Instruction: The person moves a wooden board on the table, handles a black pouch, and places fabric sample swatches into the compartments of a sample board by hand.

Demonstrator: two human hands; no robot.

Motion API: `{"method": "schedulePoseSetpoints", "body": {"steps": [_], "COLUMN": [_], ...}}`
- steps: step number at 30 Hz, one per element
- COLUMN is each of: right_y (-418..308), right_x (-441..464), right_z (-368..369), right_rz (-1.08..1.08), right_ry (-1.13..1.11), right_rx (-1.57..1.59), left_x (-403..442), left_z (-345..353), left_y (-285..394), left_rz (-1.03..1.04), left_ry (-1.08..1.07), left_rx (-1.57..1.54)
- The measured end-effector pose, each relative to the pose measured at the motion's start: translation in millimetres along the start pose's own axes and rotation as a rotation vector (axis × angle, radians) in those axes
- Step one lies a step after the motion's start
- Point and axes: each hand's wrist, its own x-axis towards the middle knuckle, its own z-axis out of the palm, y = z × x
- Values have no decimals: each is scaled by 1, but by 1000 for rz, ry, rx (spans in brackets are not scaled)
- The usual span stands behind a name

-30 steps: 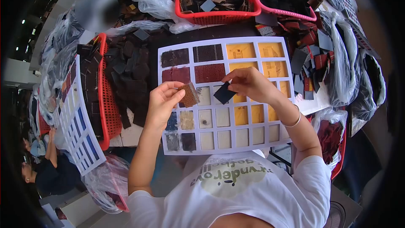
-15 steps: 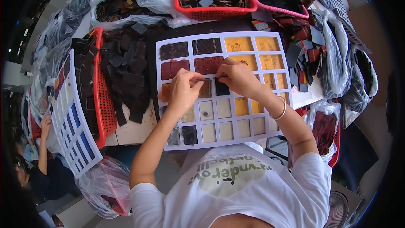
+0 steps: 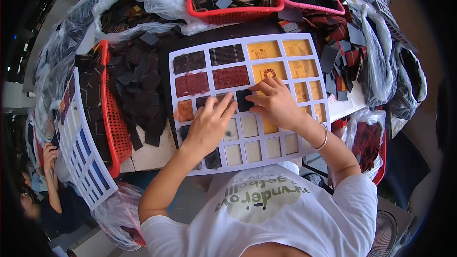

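A white sample board point(image 3: 242, 64) with rows of square windows lies before me. My left hand point(image 3: 208, 126) presses with spread fingers on the brown swatch point(image 3: 225, 99) in a third-row window. Just right of it, the fingers of my right hand point(image 3: 275, 104) are spread on the black swatch point(image 3: 244, 100), partly covering it. Dark and red textured swatches fill the upper left windows, an orange-brown piece point(image 3: 185, 111) sits at the left edge, and yellow shows through the right-hand windows. Pale windows lie below my hands.
Red baskets point(image 3: 116, 128) of dark swatches stand at the left and top. Loose dark pieces point(image 3: 138, 74) are heaped left of the board. Clear plastic bags point(image 3: 376, 57) lie right. A second board point(image 3: 85, 147) leans at the left, near another person's hand point(image 3: 49, 154).
The brown and black swatches, earlier held up above the board, now lie in neighbouring windows. Both hands moved down onto them, and their fingers spread from pinches.
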Motion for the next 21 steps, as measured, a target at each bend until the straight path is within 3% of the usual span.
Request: {"method": "schedulePoseSetpoints", "body": {"steps": [12, 16, 21], "right_y": [-17, -17, -19], "right_x": [2, 4, 5], "right_z": [4, 4, 13], "right_rz": [-33, -61, -67], "right_ry": [9, 39, 42], "right_rx": [-284, -284, -277], "left_x": [8, 6, 10], "left_z": [-3, 1, 8], "left_y": [-18, -25, -28], "left_rz": [159, 51, -2], "left_ry": [-33, 113, 125], "left_rx": [38, -217, -294]}}
